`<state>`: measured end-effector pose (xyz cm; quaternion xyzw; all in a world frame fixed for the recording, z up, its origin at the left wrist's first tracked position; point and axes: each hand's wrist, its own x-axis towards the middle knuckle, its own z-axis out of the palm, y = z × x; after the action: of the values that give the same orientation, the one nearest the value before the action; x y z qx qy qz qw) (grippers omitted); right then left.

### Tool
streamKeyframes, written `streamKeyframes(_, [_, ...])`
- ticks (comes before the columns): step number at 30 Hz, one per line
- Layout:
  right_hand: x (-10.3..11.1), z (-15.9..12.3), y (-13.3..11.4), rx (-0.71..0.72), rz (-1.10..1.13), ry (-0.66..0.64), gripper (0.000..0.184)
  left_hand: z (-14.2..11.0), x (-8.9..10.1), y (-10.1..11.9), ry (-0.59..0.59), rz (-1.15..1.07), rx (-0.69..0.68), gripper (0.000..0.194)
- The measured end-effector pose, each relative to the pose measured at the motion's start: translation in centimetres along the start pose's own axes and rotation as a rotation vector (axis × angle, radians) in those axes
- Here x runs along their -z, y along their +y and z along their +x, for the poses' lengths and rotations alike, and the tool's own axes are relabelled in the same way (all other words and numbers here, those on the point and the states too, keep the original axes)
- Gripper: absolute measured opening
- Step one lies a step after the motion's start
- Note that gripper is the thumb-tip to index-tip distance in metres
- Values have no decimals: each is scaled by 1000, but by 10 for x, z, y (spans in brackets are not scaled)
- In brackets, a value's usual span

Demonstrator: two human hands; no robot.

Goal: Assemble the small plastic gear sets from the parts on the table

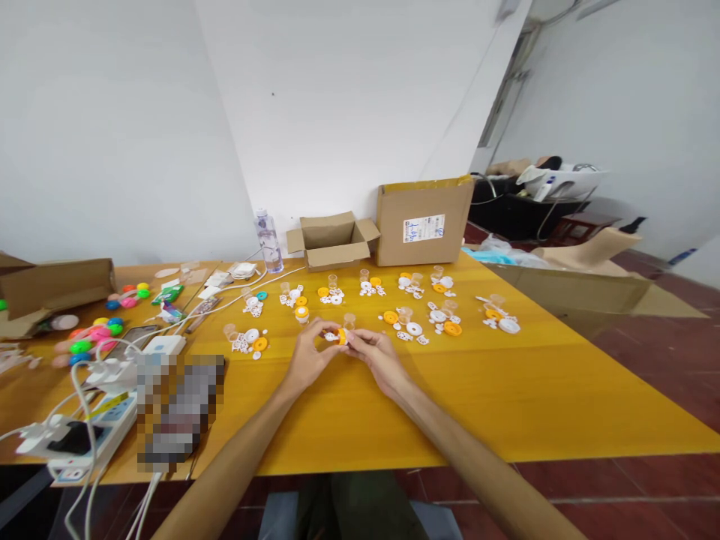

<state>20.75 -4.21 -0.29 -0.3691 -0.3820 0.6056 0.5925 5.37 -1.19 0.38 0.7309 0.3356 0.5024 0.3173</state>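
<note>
Between the fingertips of both hands is an orange and white plastic part (342, 337), a little above the table. My left hand (309, 354) pinches it on the white side, thumb and forefinger curved into a ring. From the other side, my right hand (378, 357) grips its orange edge; its far fingers are partly hidden. Just behind the hands stand a clear plastic cup (349, 320) and a small orange and white assembled piece (302, 314). Loose sets lie around, such as an orange disc (391, 318), a white disc (414, 328) and white gear-like pieces (403, 336).
An open cardboard box (336, 253) and a taller closed carton (426, 247) stand at the wall, beside a water bottle (268, 241). On the left are power strips (121, 420) with white cables, a blurred-out dark object (183, 412) and colourful balls (82, 346).
</note>
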Motion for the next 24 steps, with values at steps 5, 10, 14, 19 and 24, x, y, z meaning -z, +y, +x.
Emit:
streamKeyframes(5, [0,2,3,42,-41,18,37,0,-1,1,17,28,36,20])
streamKeyframes(10, [-1,2,3,64,-68,36,33,0,-1,0,32,57,30,18])
streamKeyframes(14, [-1,0,1,39,-43,31,33,-2,-1,-2,8,90,-13,20])
streamKeyframes(19, [0,0,0,27,-7,23,35,-4,1,-2,-68,129,-108,26])
streamKeyframes(24, [0,1,0,33,-21,1,35,-3,3,-3,-66,133,-100,19])
